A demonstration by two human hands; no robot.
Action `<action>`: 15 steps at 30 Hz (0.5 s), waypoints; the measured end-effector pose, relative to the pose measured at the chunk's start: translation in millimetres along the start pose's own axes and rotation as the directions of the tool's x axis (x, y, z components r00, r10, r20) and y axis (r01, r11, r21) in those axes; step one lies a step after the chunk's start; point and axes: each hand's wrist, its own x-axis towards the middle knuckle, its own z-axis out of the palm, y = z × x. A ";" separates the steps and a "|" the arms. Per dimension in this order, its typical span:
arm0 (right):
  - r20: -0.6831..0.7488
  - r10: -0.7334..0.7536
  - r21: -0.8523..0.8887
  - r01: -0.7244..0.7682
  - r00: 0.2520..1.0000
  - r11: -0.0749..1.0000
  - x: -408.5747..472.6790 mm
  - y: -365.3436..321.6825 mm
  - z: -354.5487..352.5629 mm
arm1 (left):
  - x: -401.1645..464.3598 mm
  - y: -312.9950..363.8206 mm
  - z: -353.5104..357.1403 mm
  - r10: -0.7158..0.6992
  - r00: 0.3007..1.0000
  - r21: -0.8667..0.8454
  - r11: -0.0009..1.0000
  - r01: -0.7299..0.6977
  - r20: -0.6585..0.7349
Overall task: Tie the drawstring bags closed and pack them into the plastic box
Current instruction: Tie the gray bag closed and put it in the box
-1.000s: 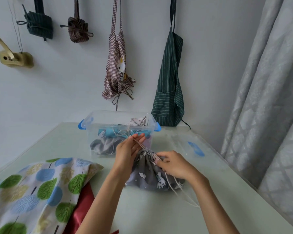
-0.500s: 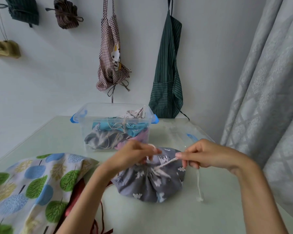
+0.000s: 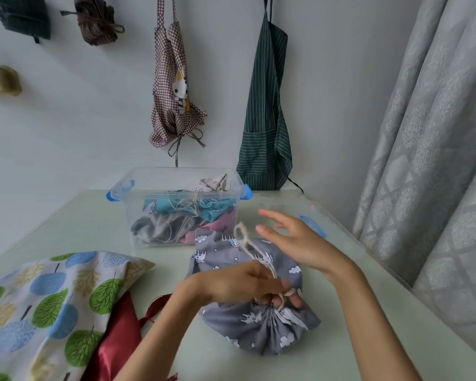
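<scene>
A grey drawstring bag (image 3: 259, 328) printed with white unicorns and clouds lies on the pale green table, its mouth gathered toward me. My left hand (image 3: 242, 284) grips the cream drawstring (image 3: 254, 248) at the gathered neck, fingers curled round the cord. A loop of that cord sticks up beside my right hand (image 3: 294, 240), which hovers over the bag with fingers spread and touches nothing. Behind the bag stands the clear plastic box (image 3: 138, 204) with blue latches, holding several tied bags in teal, grey, pink and white.
A large bag with a tree print (image 3: 47, 301) lies at the left, over a red satin bag (image 3: 113, 342). The box lid (image 3: 313, 224) lies flat at the right. Aprons hang on the wall behind; a grey curtain borders the table's right side.
The bag has been turned so that its gathered mouth faces me. My right hand has let go of the cord and opened. My left hand has moved down to the neck, still holding the cord.
</scene>
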 end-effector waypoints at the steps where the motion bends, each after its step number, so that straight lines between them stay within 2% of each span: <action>1: -0.037 0.019 -0.063 -0.022 0.999 0.998 0.7 3.0 -2.2 | -1.5 -1.8 -3.8 0.009 1.000 -0.012 1.000 -0.009 -0.009; 3: -0.073 0.000 -0.072 -0.005 0.997 0.997 -2.0 9.5 -12.6 | -5.1 -6.0 -11.8 0.031 0.998 -0.074 0.997 -0.034 -0.047; 6: 0.169 -0.073 -0.076 0.087 0.983 0.993 -12.1 11.8 -25.9 | -11.4 -10.7 -22.3 0.058 0.992 -0.160 0.984 -0.076 -0.113; 8: 0.261 -0.078 -0.091 0.105 0.962 0.990 -13.6 9.5 -23.2 | -13.1 -12.2 -26.8 0.062 0.989 -0.189 0.978 -0.086 -0.131; 13: 0.256 -0.021 -0.107 0.050 0.967 0.993 -6.6 12.3 -8.6 | -16.0 -13.3 -30.1 0.020 0.980 -0.232 0.970 -0.067 -0.199; 15: 0.196 -0.017 -0.075 0.032 0.980 0.997 -6.4 13.5 -9.0 | -17.8 -16.3 -34.0 -0.021 0.971 -0.266 0.963 -0.045 -0.240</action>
